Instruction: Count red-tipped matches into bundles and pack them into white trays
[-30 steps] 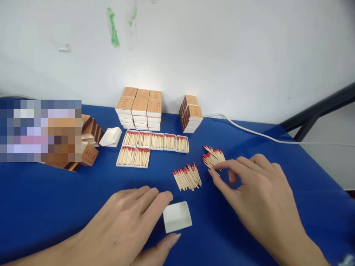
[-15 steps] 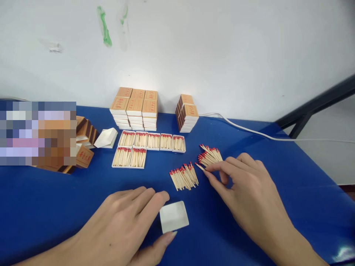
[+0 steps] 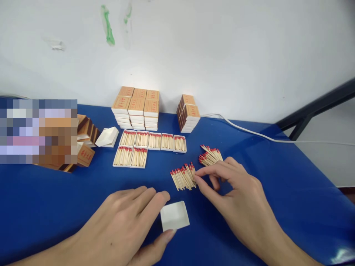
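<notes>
A small empty white matchbox tray [image 3: 174, 216] lies on the blue table with its open side up. My left hand [image 3: 133, 214] rests around its left side, thumb against the near edge and forefinger by the far left corner. My right hand [image 3: 235, 192] is closed in a pinch at the right edge of a fanned row of red-tipped matches [image 3: 181, 178]. The match between the fingertips is mostly hidden by them. Beyond that hand lies a second, looser heap of matches [image 3: 210, 155], partly covered by its knuckles.
Several filled matchbox trays [image 3: 142, 139] stand in two rows behind. Stacked matchboxes [image 3: 137, 105] and a smaller stack [image 3: 188, 112] stand by the wall. A white tray [image 3: 107, 136] and loose matchboxes [image 3: 85, 155] lie left, beside a blurred patch. A white cable [image 3: 249, 132] crosses the back right.
My right hand has moved left with a match, from beside the looser heap to the right edge of the fanned row. My left hand and the empty tray have stayed put.
</notes>
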A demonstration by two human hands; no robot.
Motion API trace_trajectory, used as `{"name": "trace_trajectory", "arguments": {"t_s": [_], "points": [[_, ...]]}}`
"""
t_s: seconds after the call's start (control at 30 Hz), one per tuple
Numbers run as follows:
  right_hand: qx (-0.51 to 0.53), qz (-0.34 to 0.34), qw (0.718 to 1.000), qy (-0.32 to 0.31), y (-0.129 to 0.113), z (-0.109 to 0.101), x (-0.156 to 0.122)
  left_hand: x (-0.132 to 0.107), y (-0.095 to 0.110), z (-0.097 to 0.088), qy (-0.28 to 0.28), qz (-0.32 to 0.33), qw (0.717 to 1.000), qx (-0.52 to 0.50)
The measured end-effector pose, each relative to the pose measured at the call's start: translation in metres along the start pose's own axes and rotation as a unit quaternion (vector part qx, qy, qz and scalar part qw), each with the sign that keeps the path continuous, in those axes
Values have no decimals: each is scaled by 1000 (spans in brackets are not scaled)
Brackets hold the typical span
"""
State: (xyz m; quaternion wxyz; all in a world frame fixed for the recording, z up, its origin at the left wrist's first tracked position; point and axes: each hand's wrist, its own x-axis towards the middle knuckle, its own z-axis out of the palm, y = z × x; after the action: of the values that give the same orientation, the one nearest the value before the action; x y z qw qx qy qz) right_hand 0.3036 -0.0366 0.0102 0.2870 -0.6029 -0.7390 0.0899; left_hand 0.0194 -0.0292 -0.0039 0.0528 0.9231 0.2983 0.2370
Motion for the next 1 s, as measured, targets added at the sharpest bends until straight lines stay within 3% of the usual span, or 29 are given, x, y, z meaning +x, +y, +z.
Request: {"name": "trace_trajectory", "arguments": {"t_s": [0.27, 0.63, 1.0], "points": [[-5, 7, 999, 34, 3, 0, 1, 0, -1, 0, 2, 1, 1000, 6], [-185, -47, 979, 64, 26, 0, 0, -2, 0, 1, 10, -6, 1000, -7], [-179, -58, 979, 73, 26, 3, 1, 0, 1, -2, 9, -7, 1000, 1]]}}
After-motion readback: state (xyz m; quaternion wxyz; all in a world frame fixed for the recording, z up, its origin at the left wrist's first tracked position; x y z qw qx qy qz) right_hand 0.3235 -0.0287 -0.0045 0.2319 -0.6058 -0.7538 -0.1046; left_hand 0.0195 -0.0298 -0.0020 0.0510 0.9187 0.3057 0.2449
